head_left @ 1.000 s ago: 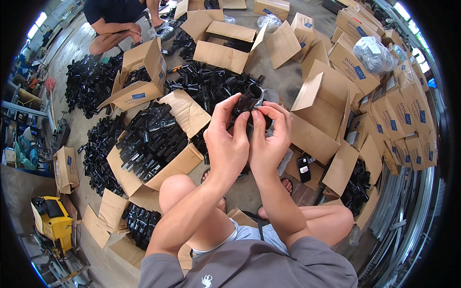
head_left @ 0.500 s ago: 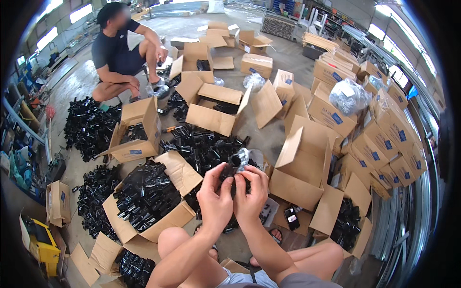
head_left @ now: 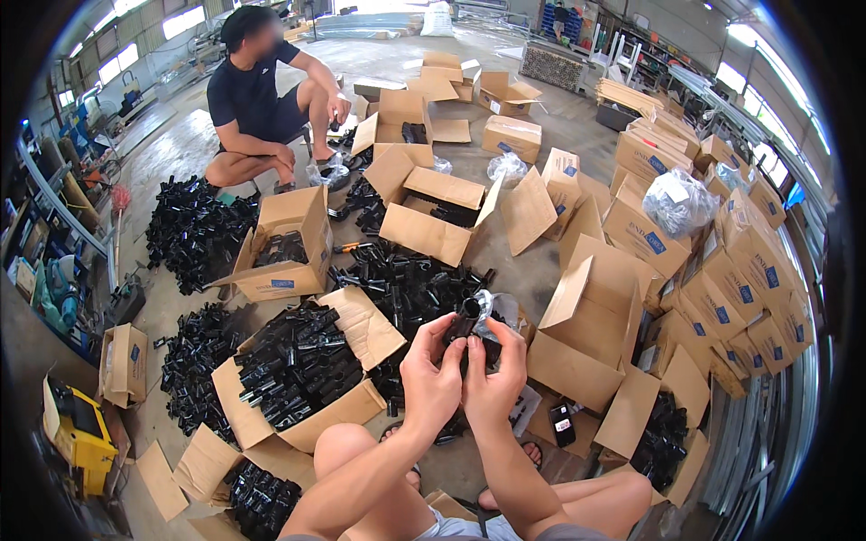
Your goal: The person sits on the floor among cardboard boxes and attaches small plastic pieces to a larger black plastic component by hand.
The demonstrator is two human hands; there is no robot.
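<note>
In front of my knees, my left hand (head_left: 431, 377) and my right hand (head_left: 494, 371) are both closed around a short black tube-like part (head_left: 468, 310). Its round, hollow end points up and away from me, and both thumbs press against its near side. A scrap of clear plastic (head_left: 486, 303) shows by my right fingertips; whether I grip it or it lies behind is unclear. Beyond my hands spreads a loose pile of similar black parts (head_left: 406, 279). To the left, an open carton (head_left: 338, 417) is heaped with more of them.
Another person (head_left: 257, 99) squats at the far left beside a black pile (head_left: 194, 239). Open cartons (head_left: 577, 365) stand around, with stacked closed boxes (head_left: 722, 298) at the right. A dark phone-like device (head_left: 563, 424) lies on cardboard near my right foot. A yellow case (head_left: 86, 446) sits at the left.
The whole view has shifted, so the surroundings and my hands appear further right. My grip on the black tube-like part looks much the same.
</note>
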